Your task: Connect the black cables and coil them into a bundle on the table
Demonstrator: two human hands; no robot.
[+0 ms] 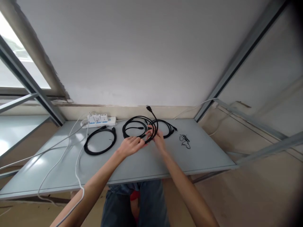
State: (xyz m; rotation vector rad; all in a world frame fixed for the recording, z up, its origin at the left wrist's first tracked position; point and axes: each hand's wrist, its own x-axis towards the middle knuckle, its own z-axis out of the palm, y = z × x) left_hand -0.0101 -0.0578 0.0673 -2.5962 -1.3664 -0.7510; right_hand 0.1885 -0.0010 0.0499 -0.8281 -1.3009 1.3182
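Observation:
Both of my hands meet over the middle of a grey table (142, 164). My left hand (129, 145) is closed around the near edge of a coiled black cable (134, 127). My right hand (158, 138) pinches the same coil beside it, its fingers slightly blurred. The cable's plug end (149, 108) sticks up behind the coil. A second black coil (168, 127) lies just behind my right hand, partly overlapped by the held one.
Another coiled black cable (99, 141) lies to the left. A white power strip (99, 120) sits at the table's back edge, with white cords (77, 164) trailing across the left side and over my left arm. Small black ties (185, 141) lie to the right.

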